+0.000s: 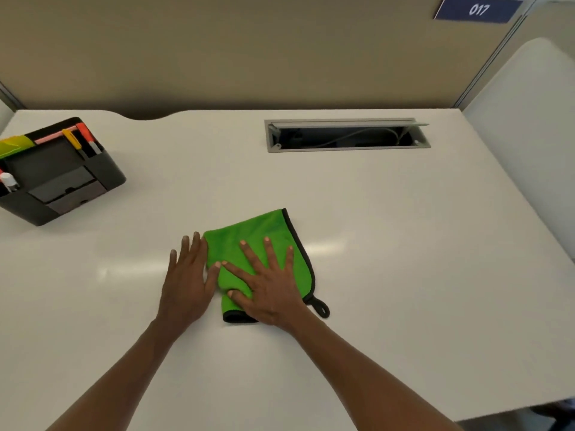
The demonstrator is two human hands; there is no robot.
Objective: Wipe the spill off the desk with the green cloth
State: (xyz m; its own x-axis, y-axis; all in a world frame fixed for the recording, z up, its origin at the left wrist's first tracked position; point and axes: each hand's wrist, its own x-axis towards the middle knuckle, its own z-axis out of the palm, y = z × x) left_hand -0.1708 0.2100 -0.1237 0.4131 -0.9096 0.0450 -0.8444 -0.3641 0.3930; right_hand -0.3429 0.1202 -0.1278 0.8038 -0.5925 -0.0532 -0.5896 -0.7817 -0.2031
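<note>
A folded green cloth [249, 234] with black trim and a black hanging loop lies flat on the white desk [404, 244], near its middle. My right hand [267, 284] rests palm down on top of the cloth, fingers spread. My left hand [188, 275] lies flat on the desk just left of the cloth, with its fingertips touching the cloth's left edge. No spill shows on the desk surface; two pale patches are ceiling-light reflections.
A black desk organiser [59, 175] with pens and markers stands at the far left. An open cable hatch [345, 135] is set into the desk at the back right. A beige partition [249, 51] rises behind, carrying a blue "017" sign [477, 9].
</note>
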